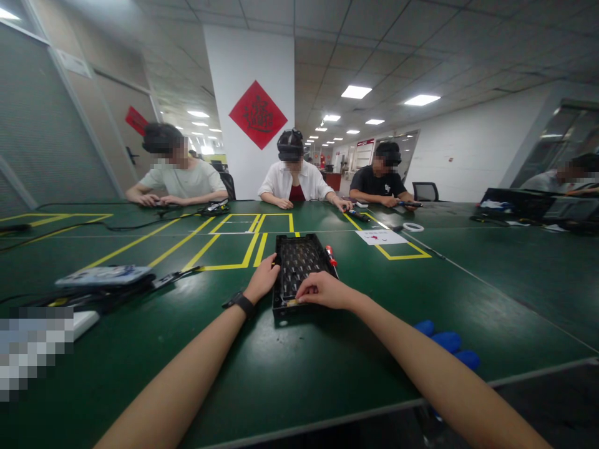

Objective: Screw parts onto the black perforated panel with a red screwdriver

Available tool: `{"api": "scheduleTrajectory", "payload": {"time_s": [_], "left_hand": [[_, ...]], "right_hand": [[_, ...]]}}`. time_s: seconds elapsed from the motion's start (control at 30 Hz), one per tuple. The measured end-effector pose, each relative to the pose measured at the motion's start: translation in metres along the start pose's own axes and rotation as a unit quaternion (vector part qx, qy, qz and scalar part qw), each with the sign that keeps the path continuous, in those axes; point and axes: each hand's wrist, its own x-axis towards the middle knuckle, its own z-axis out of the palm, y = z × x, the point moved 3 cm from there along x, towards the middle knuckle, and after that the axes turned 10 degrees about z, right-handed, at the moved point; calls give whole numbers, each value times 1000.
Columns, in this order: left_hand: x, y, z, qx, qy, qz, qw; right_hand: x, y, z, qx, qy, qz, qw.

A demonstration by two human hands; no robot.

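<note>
A black gridded tray [299,262] lies flat on the green table [281,374] in front of me. My left hand [262,279], with a black watch on the wrist, grips the tray's left edge. My right hand [324,290] rests on the tray's near right corner with its fingers curled in a pinch; what it pinches is too small to make out. A red-handled screwdriver [331,254] lies against the tray's right side.
Three people sit along the far side of the table, a fourth at the far right. Yellow tape outlines [243,240] mark the table. A flat device with cables [105,277] lies at left, a white sheet [380,237] and tape roll [413,227] at right, blue gloves [447,342] beside my right arm.
</note>
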Motion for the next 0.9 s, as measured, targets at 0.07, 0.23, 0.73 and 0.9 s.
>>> {"api": "scheduleTrajectory", "payload": {"time_s": [0.07,0.23,0.73,0.9], "left_hand": [[0,0,0,2,2,0,1000],[1,0,1,9,-1,6,1000],[0,2,0,9,-4,5,1000],[0,3,0,16,-13,1,1000]], "right_hand": [[0,0,-1,2,4,-3,1000],[-1,0,0,-1,3,-6,1000],[0,3,2,24,1,1,1000],[0,4,2,18,-6,11,1000]]}}
